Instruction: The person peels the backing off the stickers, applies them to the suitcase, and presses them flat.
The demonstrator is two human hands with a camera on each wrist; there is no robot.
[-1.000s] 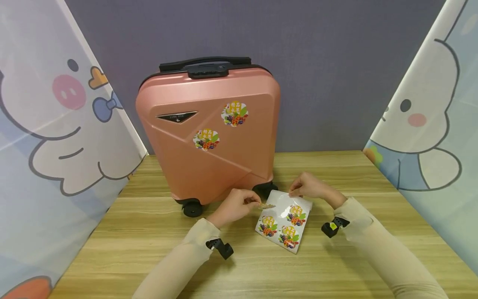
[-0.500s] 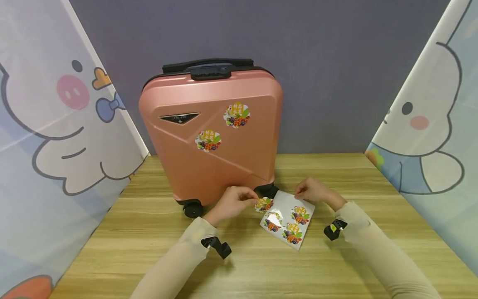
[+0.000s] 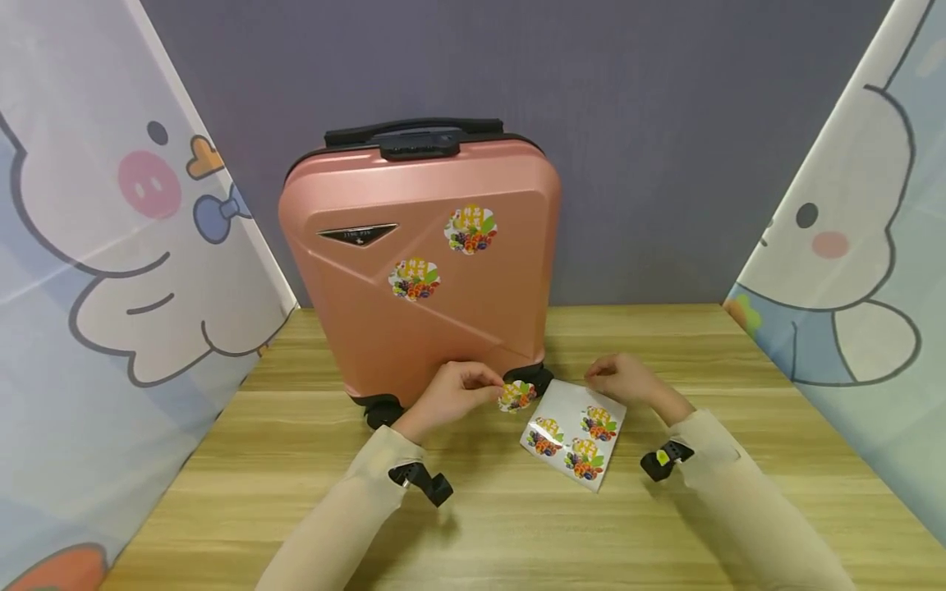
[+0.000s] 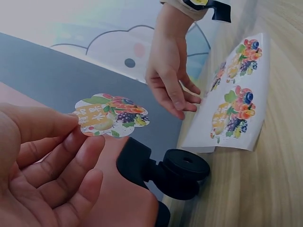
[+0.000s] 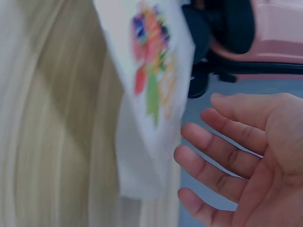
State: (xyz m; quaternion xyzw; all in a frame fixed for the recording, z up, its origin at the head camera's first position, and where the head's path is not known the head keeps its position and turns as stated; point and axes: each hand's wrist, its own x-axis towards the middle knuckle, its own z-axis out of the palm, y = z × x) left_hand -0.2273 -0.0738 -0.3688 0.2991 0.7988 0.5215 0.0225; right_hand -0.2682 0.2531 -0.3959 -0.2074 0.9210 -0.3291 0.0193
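My left hand (image 3: 452, 397) pinches a scalloped fruit sticker (image 3: 516, 396) between thumb and index finger, low in front of the pink suitcase (image 3: 473, 308). The sticker's printed face shows in the left wrist view, with the other fingers loosely bent below it. Just right of it, the white sticker sheet (image 3: 563, 400) lies on the table with three fruit stickers on its nearer part. My right hand (image 3: 630, 384) hovers by the sheet's far right corner. In the right wrist view its fingers (image 5: 220, 177) are spread and relaxed, apart from the sheet, holding nothing.
Two matching stickers, an upper one (image 3: 471, 229) and a lower one (image 3: 415, 279), are on the suitcase front. A black caster wheel (image 3: 529, 377) stands close behind the sheet. Grey wall (image 3: 650, 164) and cartoon-printed side panels (image 3: 828, 246) surround the wooden table (image 3: 665, 533).
The sticker in my left hand has come away from the sheet, moved left and turned its printed face into view. My right hand has released the sheet's far edge.
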